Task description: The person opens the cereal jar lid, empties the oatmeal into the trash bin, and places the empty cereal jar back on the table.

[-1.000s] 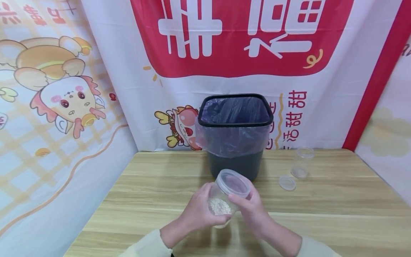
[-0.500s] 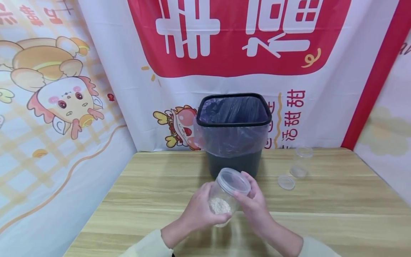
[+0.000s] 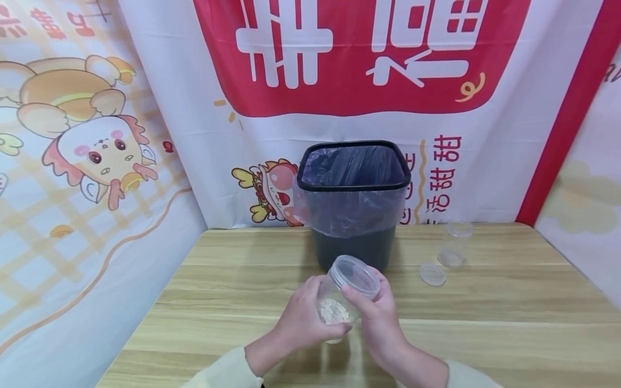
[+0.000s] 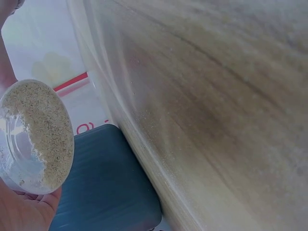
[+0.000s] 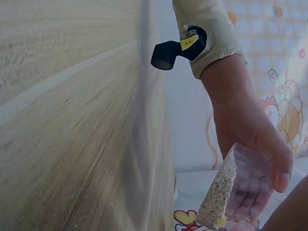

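Note:
A clear plastic jar [image 3: 353, 314], tilted toward the right, is held above the table in both hands. Pale oat-like flakes [image 3: 332, 311] fill its lower part; in the left wrist view they lie across much of the jar's round bottom [image 4: 53, 132]. My left hand [image 3: 302, 319] is wrapped around the jar's body, its thumb across the front. At the top, my right hand [image 3: 382, 323] grips the translucent screw lid [image 3: 361, 276], thumb on the near side and fingers behind. The right wrist view shows the left hand [image 5: 245, 120] curled behind the jar.
A dark bin [image 3: 356, 250] with a clear liner stands at the table's back, just beyond the jar. To its right are another clear jar [image 3: 455, 245] without a lid and a loose lid [image 3: 433, 275]. Printed cloths [image 3: 179, 97] hang behind and beside the wooden table [image 3: 233, 285].
The right hand's fingers loosened and spread at the lid half a second ago, and now they close around it again. The left hand keeps its hold on the jar, which stays nearly in place.

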### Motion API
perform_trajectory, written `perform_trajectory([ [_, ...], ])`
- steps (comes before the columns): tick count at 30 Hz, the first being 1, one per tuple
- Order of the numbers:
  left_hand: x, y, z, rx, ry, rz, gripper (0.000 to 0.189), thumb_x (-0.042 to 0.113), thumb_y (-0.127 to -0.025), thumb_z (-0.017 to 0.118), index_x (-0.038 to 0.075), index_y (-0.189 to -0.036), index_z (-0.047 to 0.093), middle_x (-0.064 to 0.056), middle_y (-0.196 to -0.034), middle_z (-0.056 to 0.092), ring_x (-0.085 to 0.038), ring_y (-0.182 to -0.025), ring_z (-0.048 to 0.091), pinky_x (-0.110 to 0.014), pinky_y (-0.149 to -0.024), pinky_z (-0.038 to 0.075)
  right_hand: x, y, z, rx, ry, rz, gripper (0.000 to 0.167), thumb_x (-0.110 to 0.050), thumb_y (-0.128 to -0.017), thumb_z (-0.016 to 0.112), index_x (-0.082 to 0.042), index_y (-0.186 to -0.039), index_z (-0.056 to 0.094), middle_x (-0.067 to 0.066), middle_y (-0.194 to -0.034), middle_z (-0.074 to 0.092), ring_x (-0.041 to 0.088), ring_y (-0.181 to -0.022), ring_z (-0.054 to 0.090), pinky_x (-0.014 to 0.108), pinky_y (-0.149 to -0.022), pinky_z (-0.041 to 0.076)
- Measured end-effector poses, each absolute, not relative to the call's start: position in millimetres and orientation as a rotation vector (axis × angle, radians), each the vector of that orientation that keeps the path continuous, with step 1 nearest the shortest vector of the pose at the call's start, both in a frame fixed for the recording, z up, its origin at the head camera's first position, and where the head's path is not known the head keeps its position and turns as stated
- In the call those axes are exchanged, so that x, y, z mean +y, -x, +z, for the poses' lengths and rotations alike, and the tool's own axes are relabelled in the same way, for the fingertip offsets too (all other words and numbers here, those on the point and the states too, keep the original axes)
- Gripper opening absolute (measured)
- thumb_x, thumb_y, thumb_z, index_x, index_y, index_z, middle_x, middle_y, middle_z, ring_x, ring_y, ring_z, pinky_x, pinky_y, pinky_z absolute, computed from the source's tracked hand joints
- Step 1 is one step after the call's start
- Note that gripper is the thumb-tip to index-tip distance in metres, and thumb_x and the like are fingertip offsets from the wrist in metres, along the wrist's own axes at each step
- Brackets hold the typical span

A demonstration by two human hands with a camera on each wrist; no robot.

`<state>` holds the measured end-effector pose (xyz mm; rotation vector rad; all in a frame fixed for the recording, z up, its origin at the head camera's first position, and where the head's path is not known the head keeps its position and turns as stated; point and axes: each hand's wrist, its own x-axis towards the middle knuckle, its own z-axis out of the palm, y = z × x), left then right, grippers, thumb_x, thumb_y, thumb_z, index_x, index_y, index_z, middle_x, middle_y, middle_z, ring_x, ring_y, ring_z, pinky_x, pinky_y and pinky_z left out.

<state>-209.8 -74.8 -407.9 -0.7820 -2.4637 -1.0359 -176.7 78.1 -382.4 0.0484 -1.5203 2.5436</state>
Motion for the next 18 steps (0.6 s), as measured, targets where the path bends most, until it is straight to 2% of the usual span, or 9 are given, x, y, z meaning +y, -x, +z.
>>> perform_trajectory([
  [4,-75.8,209.8,-407.6,-2.479,0.786,-1.057,0.080,0.041,-0.058,0.088,0.008,-0.123,0.055,0.001,-0.105,0.060,-0.014,-0.092,0.058,-0.032,-0.081,0.051,84.2,180.3,-386.0,-1.520,-0.170,2.574,0.059,0.005,-0.082,0.064,0.002,-0.134,0.035,0.010,-0.124,0.056,0.018,-0.110,0.056,0.027,-0.095,0.044],
  [10,-81.0,210.2,-405.8,-2.485,0.792,-1.145,0.083,0.036,-0.058,0.089,0.005,-0.126,0.054,-0.002,-0.110,0.062,-0.016,-0.095,0.060,-0.033,-0.082,0.052,106.3,195.4,-395.5,-1.526,-0.691,2.679,0.062,0.006,-0.085,0.057,0.003,-0.141,0.032,0.015,-0.132,0.053,0.020,-0.116,0.055,0.030,-0.100,0.042],
  [13,-82.4,210.5,-406.0,-2.488,0.799,-1.143,0.083,0.036,-0.058,0.089,0.006,-0.127,0.054,0.000,-0.111,0.061,-0.015,-0.096,0.059,-0.033,-0.082,0.051,113.2,200.4,-398.8,-1.538,-0.863,2.691,0.064,0.004,-0.087,0.055,0.003,-0.145,0.028,0.015,-0.137,0.051,0.019,-0.120,0.052,0.030,-0.102,0.040],
  [15,-82.2,210.5,-406.0,-2.489,0.799,-1.144,0.083,0.036,-0.058,0.089,0.007,-0.127,0.054,0.001,-0.112,0.061,-0.014,-0.096,0.059,-0.033,-0.083,0.051,113.4,200.5,-399.1,-1.538,-0.874,2.680,0.067,0.004,-0.087,0.055,0.006,-0.146,0.023,0.014,-0.137,0.050,0.019,-0.121,0.051,0.030,-0.103,0.040],
  [18,-80.8,210.5,-406.1,-2.483,0.795,-1.126,0.083,0.038,-0.058,0.089,0.007,-0.127,0.054,0.001,-0.111,0.061,-0.014,-0.095,0.059,-0.032,-0.081,0.052,107.1,194.8,-396.5,-1.536,-0.706,2.648,0.069,0.003,-0.087,0.058,0.007,-0.145,0.021,0.012,-0.133,0.053,0.018,-0.118,0.053,0.027,-0.100,0.041],
])
